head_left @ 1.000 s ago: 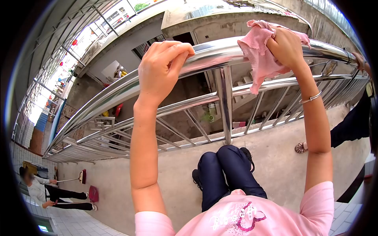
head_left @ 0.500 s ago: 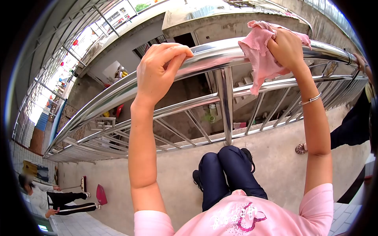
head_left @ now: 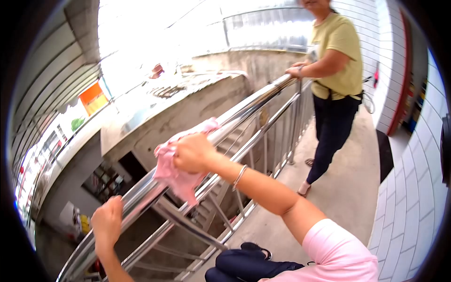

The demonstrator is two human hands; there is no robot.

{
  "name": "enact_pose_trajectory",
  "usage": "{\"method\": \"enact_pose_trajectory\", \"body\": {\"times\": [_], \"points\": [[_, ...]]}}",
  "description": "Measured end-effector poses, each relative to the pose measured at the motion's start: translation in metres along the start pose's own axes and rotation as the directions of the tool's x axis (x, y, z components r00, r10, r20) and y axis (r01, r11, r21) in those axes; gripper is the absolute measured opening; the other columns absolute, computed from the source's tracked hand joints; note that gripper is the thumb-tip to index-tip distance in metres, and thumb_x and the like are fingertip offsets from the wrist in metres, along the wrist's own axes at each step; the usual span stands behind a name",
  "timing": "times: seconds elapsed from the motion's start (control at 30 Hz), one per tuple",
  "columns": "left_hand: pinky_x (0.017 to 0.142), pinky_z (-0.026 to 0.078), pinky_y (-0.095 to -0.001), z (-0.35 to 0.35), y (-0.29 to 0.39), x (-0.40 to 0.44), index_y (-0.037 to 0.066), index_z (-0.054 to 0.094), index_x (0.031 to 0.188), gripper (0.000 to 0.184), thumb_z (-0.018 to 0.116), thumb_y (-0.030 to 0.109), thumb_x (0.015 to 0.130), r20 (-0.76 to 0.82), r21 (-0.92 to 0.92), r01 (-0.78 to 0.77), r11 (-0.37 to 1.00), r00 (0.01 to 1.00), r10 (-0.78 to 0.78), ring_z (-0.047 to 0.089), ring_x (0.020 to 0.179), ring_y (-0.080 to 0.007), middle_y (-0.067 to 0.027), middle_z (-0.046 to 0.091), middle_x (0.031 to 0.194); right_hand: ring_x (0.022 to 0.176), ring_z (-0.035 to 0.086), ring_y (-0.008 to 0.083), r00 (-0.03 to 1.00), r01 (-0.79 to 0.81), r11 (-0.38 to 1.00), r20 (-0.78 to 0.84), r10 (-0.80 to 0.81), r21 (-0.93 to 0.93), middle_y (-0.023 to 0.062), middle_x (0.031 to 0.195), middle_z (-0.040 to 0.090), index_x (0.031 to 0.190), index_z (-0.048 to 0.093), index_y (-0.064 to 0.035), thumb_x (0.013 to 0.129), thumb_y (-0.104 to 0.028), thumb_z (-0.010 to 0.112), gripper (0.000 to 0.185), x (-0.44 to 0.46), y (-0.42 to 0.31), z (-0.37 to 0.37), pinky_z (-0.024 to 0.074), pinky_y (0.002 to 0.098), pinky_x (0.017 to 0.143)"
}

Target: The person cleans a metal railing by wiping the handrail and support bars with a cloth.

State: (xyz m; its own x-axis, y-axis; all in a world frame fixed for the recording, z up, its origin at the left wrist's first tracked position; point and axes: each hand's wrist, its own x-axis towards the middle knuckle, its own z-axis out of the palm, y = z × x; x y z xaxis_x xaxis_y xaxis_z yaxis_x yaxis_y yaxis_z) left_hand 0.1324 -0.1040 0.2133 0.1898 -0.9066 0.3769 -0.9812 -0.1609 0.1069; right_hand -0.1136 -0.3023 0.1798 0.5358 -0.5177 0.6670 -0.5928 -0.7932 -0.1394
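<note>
View swung rightward, person in yellow [head_left: 337,47] more fully shown, upper right; right hand [head_left: 192,152] closed on pink cloth [head_left: 174,176] over top rail [head_left: 253,101], centre; left hand [head_left: 107,221] curled at rail, lower left, hold unclear

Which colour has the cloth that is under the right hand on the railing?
Pink, the cloth; seen best in the head view.

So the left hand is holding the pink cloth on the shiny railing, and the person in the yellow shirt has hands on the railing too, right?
Not quite: in the head view, the right hand is holding the pink cloth on the shiny railing. And yes, the person in the yellow shirt has hands on the railing too.
</note>
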Motion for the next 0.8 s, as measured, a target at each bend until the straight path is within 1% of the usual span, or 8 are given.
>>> {"method": "enact_pose_trajectory", "body": {"times": [0.1, 0.23, 0.3, 0.4, 0.5, 0.6, 0.7, 0.8], "points": [[0.062, 0.039, -0.0518, 0.001, -0.023, 0.0, 0.0, 0.056, 0.062, 0.064, 0.031, 0.045, 0.101, -0.011, -0.011, 0.111, 0.994, 0.994, -0.111, 0.056, 0.063, -0.0434, -0.0195, 0.054, 0.056, 0.066, 0.065, 0.0344, 0.999, 0.044, 0.999, -0.024, -0.044, -0.001, 0.0134, 0.072, 0.067, 0.085, 0.07, -0.0133, 0.075, -0.032, 0.057, 0.025, 0.001, -0.001, 0.007, 0.0501, 0.0449, 0.06], [0.062, 0.039, -0.0497, 0.003, -0.031, -0.001, 0.002, 0.057, 0.061, 0.065, 0.03, 0.045, 0.101, 0.0, -0.009, 0.159, 0.987, 0.987, -0.159, 0.055, 0.06, -0.041, -0.017, 0.054, 0.055, 0.064, 0.064, 0.0334, 0.995, 0.081, 0.996, -0.067, -0.08, 0.021, 0.0144, 0.067, 0.065, 0.074, 0.069, -0.0111, 0.07, -0.031, 0.059, 0.023, -0.004, -0.003, 0.005, 0.049, 0.0444, 0.057], [0.062, 0.039, -0.049, 0.005, -0.03, -0.001, 0.002, 0.058, 0.061, 0.065, 0.03, 0.045, 0.101, -0.004, -0.004, 0.159, 0.987, 0.987, -0.159, 0.055, 0.059, -0.0402, -0.0162, 0.054, 0.054, 0.07, 0.065, 0.0324, 0.99, 0.133, 0.991, -0.039, -0.132, 0.017, 0.0115, 0.075, 0.068, 0.089, 0.071, -0.0145, 0.065, -0.029, 0.061, 0.03, -0.006, -0.004, 0.004, 0.0504, 0.0431, 0.061], [0.063, 0.04, -0.0499, 0.005, -0.025, -0.001, 0.001, 0.059, 0.062, 0.063, 0.031, 0.043, 0.101, -0.029, 0.024, 0.167, 0.986, 0.986, -0.166, 0.056, 0.061, -0.0411, -0.0177, 0.057, 0.057, 0.074, 0.066, 0.0313, 0.97, 0.212, 0.976, -0.136, -0.203, 0.052, 0.0116, 0.079, 0.069, 0.094, 0.072, -0.0139, 0.063, -0.028, 0.063, 0.035, -0.005, -0.017, 0.011, 0.0513, 0.0426, 0.064], [0.065, 0.041, -0.0518, 0.01, -0.029, -0.003, 0.001, 0.061, 0.065, 0.06, 0.033, 0.041, 0.1, -0.067, 0.006, 0.142, 0.99, 0.988, -0.141, 0.058, 0.066, -0.0435, -0.0203, 0.06, 0.063, 0.077, 0.067, 0.0301, 0.987, 0.161, 0.984, 0.02, -0.162, 0.076, 0.0115, 0.083, 0.07, 0.096, 0.072, -0.0125, 0.063, -0.028, 0.064, 0.037, -0.002, -0.052, 0.014, 0.0521, 0.0423, 0.067], [0.066, 0.042, -0.0534, 0.015, -0.032, -0.005, 0.0, 0.063, 0.068, 0.058, 0.033, 0.038, 0.1, -0.162, 0.067, 0.102, 0.993, 0.983, -0.09, 0.059, 0.071, -0.0453, -0.0223, 0.062, 0.07, 0.078, 0.068, 0.0298, 0.968, 0.253, 0.958, -0.046, -0.249, 0.135, 0.0117, 0.084, 0.07, 0.096, 0.071, -0.0117, 0.065, -0.032, 0.067, 0.038, 0.004, -0.096, 0.037, 0.052, 0.0422, 0.068], [0.067, 0.043, -0.0537, 0.02, -0.037, -0.008, 0.0, 0.063, 0.073, 0.049, 0.04, 0.036, 0.097, -0.196, 0.065, 0.088, 0.994, 0.978, -0.074, 0.059, 0.073, -0.0464, -0.0238, 0.063, 0.073, 0.074, 0.068, 0.0305, 0.965, 0.209, 0.95, 0.107, -0.238, 0.232, 0.0129, 0.081, 0.069, 0.093, 0.069, -0.011, 0.071, -0.033, 0.064, 0.032, 0.015, -0.151, 0.049, 0.0502, 0.043, 0.066], [0.067, 0.044, -0.0544, 0.034, -0.072, -0.011, 0.0, 0.061, 0.08, 0.036, 0.056, 0.034, 0.087, -0.365, 0.019, -0.075, 0.997, 0.928, 0.077, 0.059, 0.079, -0.0474, -0.0256, 0.063, 0.078, 0.07, 0.066, 0.0306, 0.976, 0.212, 0.935, -0.017, -0.216, 0.284, 0.0128, 0.076, 0.067, 0.091, 0.064, -0.0089, 0.079, -0.031, 0.057, 0.027, 0.015, -0.187, 0.053, 0.0478, 0.0437, 0.064]]}}
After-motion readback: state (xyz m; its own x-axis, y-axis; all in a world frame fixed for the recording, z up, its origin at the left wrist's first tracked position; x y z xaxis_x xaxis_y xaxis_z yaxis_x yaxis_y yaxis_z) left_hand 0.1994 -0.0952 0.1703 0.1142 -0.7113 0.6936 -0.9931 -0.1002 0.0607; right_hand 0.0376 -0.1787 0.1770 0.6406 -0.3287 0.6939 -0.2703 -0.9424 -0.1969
